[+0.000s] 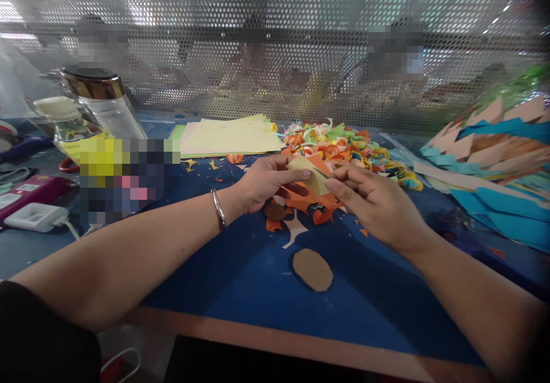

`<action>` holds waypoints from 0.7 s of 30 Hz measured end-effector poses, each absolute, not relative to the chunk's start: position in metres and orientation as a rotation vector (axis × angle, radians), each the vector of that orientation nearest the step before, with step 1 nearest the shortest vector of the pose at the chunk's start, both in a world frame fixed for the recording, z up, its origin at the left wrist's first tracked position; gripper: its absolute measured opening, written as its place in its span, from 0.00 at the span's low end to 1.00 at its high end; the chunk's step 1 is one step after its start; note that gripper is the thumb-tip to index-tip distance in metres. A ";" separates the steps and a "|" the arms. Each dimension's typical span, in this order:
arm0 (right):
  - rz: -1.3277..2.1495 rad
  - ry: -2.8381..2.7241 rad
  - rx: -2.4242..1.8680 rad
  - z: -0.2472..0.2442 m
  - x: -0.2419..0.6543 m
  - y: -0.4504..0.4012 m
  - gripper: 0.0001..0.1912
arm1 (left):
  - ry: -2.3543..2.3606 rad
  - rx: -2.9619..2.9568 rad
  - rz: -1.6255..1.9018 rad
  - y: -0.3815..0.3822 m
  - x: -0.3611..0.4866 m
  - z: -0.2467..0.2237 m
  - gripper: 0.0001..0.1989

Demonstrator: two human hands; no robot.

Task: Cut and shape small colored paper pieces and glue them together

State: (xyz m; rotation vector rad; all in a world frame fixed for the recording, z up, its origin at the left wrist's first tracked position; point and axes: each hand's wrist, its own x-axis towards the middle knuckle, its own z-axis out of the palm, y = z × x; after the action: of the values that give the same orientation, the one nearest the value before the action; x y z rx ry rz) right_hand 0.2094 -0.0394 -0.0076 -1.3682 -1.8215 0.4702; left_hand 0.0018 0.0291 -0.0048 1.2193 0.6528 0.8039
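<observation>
A small piece of pale yellow paper (317, 184) is held up over the middle of the table. My left hand (268, 182), with a silver bangle on the wrist, pinches its left side between thumb and fingers. My right hand (365, 197) is closed at its right edge, thumb against the paper. A thin dark line shows by the right fingertips; I cannot tell what it is. Orange paper scraps (301, 197) and a brown round piece (274, 210) lie beneath the hands. Nearer to me, an oval cardboard piece (313, 269) lies flat on the blue mat (240, 274).
Behind the hands are stacked coloured paper sheets (232, 134) and a heap of curled paper bits (344, 142). Pointed blue and tan paper pieces (507, 154) stand at right. A bottle (60, 119), a tumbler (103, 97) and a white charger (36, 217) sit left. A perforated metal screen (275, 74) rises behind.
</observation>
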 end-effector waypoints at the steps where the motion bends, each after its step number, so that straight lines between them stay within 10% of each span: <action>1: 0.469 -1.819 -1.365 -0.007 0.209 -0.039 0.26 | 0.654 1.222 0.812 0.029 0.002 -0.005 0.12; 21: 0.479 -1.846 -1.409 -0.005 0.211 -0.040 0.26 | 0.689 1.247 0.766 0.030 0.002 -0.007 0.09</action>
State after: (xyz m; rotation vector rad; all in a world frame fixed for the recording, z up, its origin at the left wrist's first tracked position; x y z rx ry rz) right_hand 0.2112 -0.0397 -0.0055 -1.4086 -1.8455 0.4791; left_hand 0.0019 0.0298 -0.0066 1.2467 0.6887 0.7660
